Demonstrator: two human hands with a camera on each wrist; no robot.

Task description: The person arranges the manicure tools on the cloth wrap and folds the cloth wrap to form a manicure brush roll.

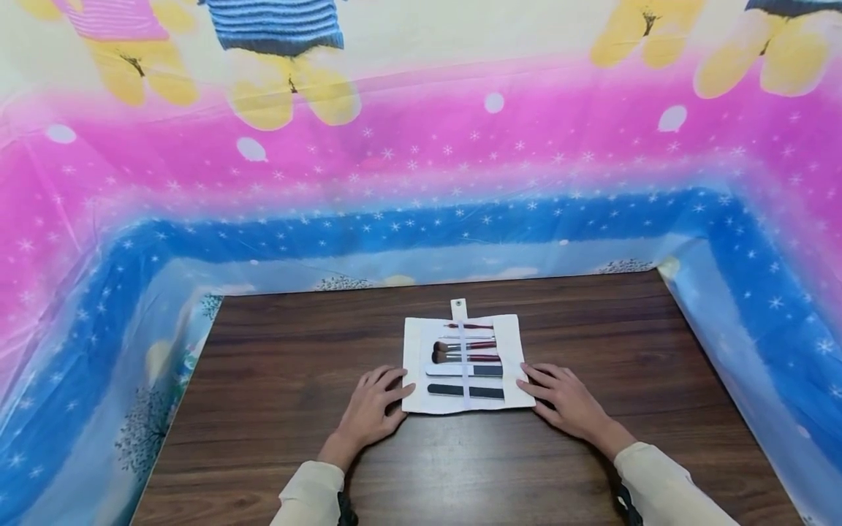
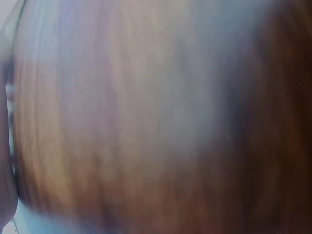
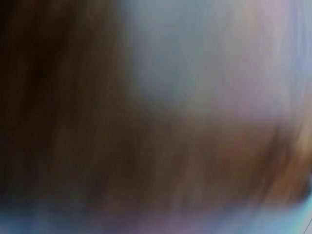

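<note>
A white tool case (image 1: 414, 351) lies unfolded on the table, its snap tab (image 1: 458, 310) pointing away. A pale elastic band crosses the tools inside. A black nail file (image 1: 446, 390) is nearest, then a lighter nail file (image 1: 447, 370), then two brushes (image 1: 483, 358) with dark red handles. Beyond them lie thinner tools, one with a red handle (image 1: 479, 326). My left hand (image 1: 372, 406) touches the case's left edge with its fingertips. Against the right edge rest the fingers of my right hand (image 1: 571, 399). Both wrist views are mostly blurred wood.
Dark brown wooden table (image 1: 289, 351) extends around the case. A printed cloth (image 1: 421, 168) in pink, blue and cream rises behind the table and along both sides. Pale sleeves (image 1: 312, 491) cover the forearms, with something black beneath each wrist.
</note>
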